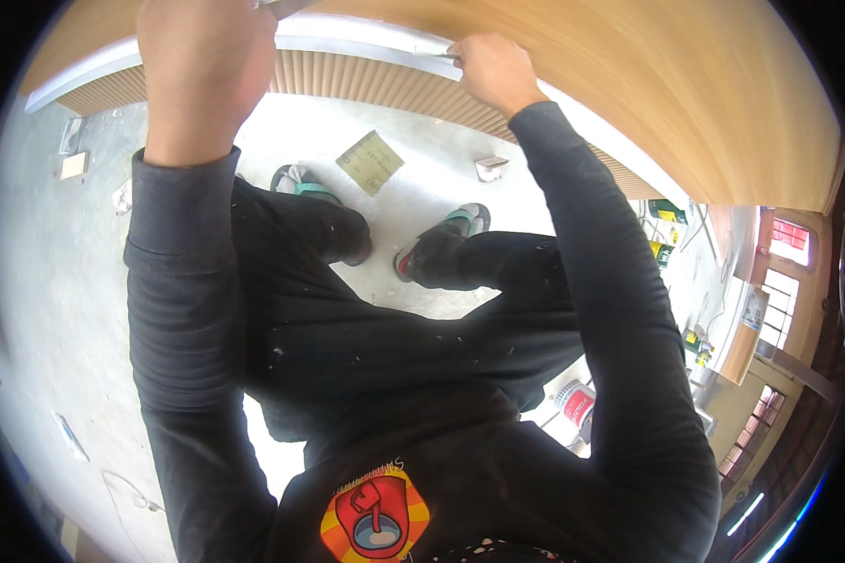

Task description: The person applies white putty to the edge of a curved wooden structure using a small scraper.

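Both my arms in dark sleeves reach up to a smooth wooden wall panel (648,84). My left hand (202,66) is raised against the panel at the top left, fingers hidden beyond the frame edge. My right hand (493,68) is closed on a thin metal tool (437,54) whose blade lies along a pale strip (347,38) at the panel's lower edge. Below that strip runs a ribbed wooden panel (376,83).
I stand on a grey concrete floor (56,281), my shoes (446,230) near the wall. A sheet of sandpaper (370,161) and a small block (490,167) lie by the wall. A white bucket (575,403) and cans (667,225) stand to the right, windows beyond.
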Demonstrator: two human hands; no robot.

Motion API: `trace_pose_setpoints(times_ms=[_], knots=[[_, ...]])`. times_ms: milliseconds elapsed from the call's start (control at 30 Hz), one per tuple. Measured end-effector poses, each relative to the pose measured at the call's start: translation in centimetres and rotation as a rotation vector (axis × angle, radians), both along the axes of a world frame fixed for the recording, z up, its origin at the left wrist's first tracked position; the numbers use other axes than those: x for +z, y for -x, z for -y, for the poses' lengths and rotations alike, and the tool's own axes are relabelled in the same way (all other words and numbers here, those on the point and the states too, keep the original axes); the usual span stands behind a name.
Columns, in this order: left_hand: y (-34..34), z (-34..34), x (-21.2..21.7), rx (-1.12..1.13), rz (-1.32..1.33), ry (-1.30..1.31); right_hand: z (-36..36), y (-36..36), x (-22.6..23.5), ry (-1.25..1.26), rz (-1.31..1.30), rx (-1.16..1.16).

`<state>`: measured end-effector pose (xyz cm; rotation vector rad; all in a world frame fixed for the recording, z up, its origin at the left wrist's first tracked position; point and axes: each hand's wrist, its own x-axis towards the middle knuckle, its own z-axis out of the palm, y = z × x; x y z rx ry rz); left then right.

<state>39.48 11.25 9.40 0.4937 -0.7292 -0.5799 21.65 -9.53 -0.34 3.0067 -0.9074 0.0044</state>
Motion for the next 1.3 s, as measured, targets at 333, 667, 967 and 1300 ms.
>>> trace_pose_setpoints(times_ms=[333,667,967,1300], knots=[[1.3,-0.1,0.5,0.080,0.028,-0.015,1.2,2.9,1.3,0.040,-0.044,-0.145],[3.6,0.9,3.4,0.400,-0.169,-0.328,0.6,1.7,-1.7,0.110,0.010,-0.168],[1.9,0.4,0.3,0.191,-0.031,-0.122,0.8,3.0,0.0,0.021,-0.135,-0.024],[1.6,0.0,0.3,0.033,0.034,-0.017,2.5,5.8,1.5,0.043,-0.062,-0.211]])
